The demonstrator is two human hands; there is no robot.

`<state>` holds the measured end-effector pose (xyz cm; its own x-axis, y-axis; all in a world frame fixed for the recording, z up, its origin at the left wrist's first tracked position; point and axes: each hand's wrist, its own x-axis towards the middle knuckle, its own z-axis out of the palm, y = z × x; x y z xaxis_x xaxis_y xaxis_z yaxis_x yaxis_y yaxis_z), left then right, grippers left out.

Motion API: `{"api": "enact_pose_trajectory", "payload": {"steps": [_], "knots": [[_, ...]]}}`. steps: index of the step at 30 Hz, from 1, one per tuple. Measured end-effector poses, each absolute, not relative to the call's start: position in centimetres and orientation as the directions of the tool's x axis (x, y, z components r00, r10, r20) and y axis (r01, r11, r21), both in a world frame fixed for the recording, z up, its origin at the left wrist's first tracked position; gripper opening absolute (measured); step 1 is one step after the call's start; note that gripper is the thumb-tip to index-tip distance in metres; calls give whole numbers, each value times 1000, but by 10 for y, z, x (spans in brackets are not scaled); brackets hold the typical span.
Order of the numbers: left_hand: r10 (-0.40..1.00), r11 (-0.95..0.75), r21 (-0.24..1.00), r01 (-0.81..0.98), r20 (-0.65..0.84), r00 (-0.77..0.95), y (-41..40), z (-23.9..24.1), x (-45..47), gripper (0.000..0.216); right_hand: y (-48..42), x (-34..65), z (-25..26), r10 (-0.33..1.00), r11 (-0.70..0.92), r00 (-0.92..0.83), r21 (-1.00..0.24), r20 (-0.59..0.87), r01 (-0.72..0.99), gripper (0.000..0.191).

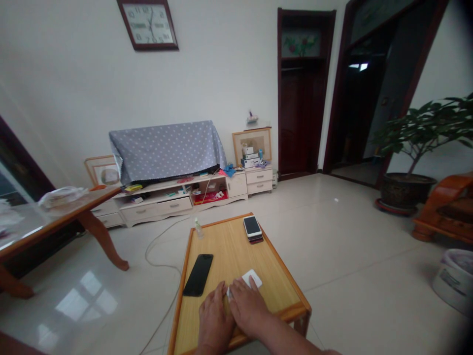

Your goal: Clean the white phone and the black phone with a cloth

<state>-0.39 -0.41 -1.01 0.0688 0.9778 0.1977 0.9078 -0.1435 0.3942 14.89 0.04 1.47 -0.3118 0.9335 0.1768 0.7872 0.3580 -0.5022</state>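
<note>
A thin white slab with rounded corners, like a phone lying face down, is near the front of the small wooden table. My right hand lies across it with bent fingers, covering its middle. My left hand is close beside, fingers together at the slab's left end, where a bit of white shows between the hands. Whatever is under the palms is hidden. Left of the hands a black phone lies flat. Farther back is a stack of phones, a white-framed one on top.
A small clear bottle stands at the table's back left corner. A cable runs over the floor on the left. A larger table is at left, a white cabinet behind, a bucket and potted plant at right.
</note>
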Motion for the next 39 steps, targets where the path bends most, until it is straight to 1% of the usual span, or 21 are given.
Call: {"api": "enact_pose_trajectory", "payload": {"steps": [2,3,6,8,9,11,14,16,18,21,22,24,27,29,31,35,37,39], "knots": [[981,-132,392,911,184,63,-4,-9,-4,58,0,149,13,915,401,-357,-510,187,760,46],[981,-132,392,911,182,64,-4,-9,-4,59,2,152,13,922,386,-343,-513,181,766,46],[979,-142,396,907,192,69,-6,-6,-2,69,15,169,17,974,225,-189,-501,122,836,48],[978,-143,396,907,200,67,-6,-4,-1,69,20,176,18,993,111,-82,-478,82,871,50],[977,-141,395,908,201,64,-6,-4,-1,68,19,177,17,996,86,-58,-469,73,879,51],[978,-139,391,910,201,63,-6,-4,-2,65,11,170,14,992,120,-87,-465,91,877,53],[979,-142,387,911,189,72,-5,-6,-4,59,-8,155,9,953,304,-256,-475,163,826,51],[979,-146,382,913,187,78,-5,-6,-4,58,-14,152,10,925,381,-331,-478,188,792,49],[978,-146,375,915,193,77,-6,-5,-4,59,-12,157,14,936,353,-307,-476,174,805,48],[979,-142,372,917,187,75,-8,0,-2,63,-4,168,19,976,218,-182,-460,122,861,51],[981,-136,373,918,179,73,-8,1,-1,62,-4,170,20,980,196,-164,-456,109,868,53],[985,-126,372,920,161,69,-9,4,-1,61,-10,168,17,973,231,-207,-461,104,857,55],[991,-108,355,929,118,70,-10,6,-2,63,-25,162,13,924,375,-357,-488,135,788,56],[993,-103,355,929,93,74,-10,9,-2,64,-30,165,14,905,417,-400,-498,148,760,54],[992,-109,373,921,99,78,-11,12,-1,62,-25,173,17,926,370,-357,-496,125,786,53],[989,-118,399,909,127,73,-12,16,2,61,-13,187,20,976,214,-206,-469,70,857,54],[989,-108,391,914,138,58,-12,14,3,60,-17,185,18,974,223,-212,-469,78,855,56],[988,-106,383,917,147,53,-12,11,3,58,-26,178,16,956,291,-276,-482,103,827,57]]}}
